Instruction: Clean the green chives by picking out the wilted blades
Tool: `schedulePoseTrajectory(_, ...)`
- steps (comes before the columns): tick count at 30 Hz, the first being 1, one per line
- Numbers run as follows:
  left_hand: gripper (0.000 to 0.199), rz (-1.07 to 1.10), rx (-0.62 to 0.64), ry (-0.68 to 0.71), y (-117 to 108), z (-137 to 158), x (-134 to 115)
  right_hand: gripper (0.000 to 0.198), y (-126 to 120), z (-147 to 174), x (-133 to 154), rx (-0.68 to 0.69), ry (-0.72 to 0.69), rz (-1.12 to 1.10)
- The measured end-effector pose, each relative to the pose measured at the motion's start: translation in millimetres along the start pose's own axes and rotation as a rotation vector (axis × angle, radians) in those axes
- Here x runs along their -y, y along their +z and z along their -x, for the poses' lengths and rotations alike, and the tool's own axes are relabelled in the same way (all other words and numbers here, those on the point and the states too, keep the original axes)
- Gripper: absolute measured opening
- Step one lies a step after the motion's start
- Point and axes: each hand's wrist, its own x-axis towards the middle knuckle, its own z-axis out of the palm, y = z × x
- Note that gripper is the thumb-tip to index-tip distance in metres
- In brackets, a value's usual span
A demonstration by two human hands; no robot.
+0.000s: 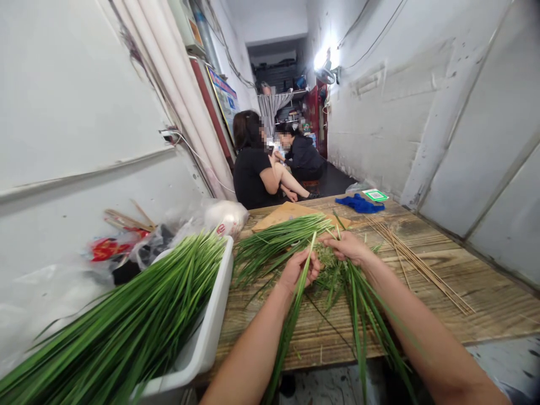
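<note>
My left hand (300, 269) is closed around a few garlic chives (297, 301), pale stems upward and green leaves hanging past the table's front edge. To its right, my right hand (345, 247) grips another, looser bunch of chives (358, 306), whose leaves trail down beneath the forearm. Between the hands lies a heap of green and pale trimmings (331, 273) on the wooden table (442, 253). Just behind my left hand rests a pile of chives (276, 236), stem ends toward the right. My right hand partly hides the trimmings.
A white bin (215, 315) full of long chives (139, 315) stands at the left, beside plastic bags (225, 216). Thin wooden sticks (422, 267) lie at the right. A blue cloth (360, 203) and a green-framed code card (375, 194) lie at the back. Two people (255, 169) sit beyond.
</note>
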Motion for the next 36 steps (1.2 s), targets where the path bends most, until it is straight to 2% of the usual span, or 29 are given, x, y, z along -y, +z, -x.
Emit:
schedulePoseTrajectory(3,0.026,-0.002,-0.001,0.0,1,0,0,0.026,3,2,-1,-0.06,-0.071,0.138)
schedulePoseTrajectory(7,0.026,-0.042,-0.006,-0.002,1,0,1,0.027,5,5,2,-0.108,-0.164,0.205)
schedulePoseTrajectory(11,0.029,-0.105,-0.014,0.01,3,0,2,0.037,2,6,3,-0.139,-0.161,0.248)
schedulePoseTrajectory(17,0.037,-0.26,-0.025,0.06,9,2,3,0.034,1,3,0,-0.002,-0.13,0.175)
schedulePoseTrajectory(21,0.04,-0.305,-0.027,0.058,10,0,6,0.042,3,6,3,-0.044,-0.066,0.105)
schedulePoseTrajectory(26,0.042,-0.313,-0.079,0.073,10,-2,9,0.036,9,8,3,0.17,-0.035,0.004)
schedulePoseTrajectory(28,0.042,-0.349,-0.085,0.082,9,-3,10,0.037,8,6,4,0.154,-0.064,-0.036)
schedulePoseTrajectory(30,0.04,-0.45,-0.143,0.158,8,-4,11,0.037,3,4,7,0.067,-0.126,-0.146)
schedulePoseTrajectory(33,0.027,-0.65,-0.301,0.39,9,-6,8,0.039,-12,2,20,-0.054,-0.262,-0.338)
schedulePoseTrajectory(36,0.019,-0.757,-0.351,0.467,15,-6,1,0.036,-25,4,33,-0.099,-0.338,-0.409)
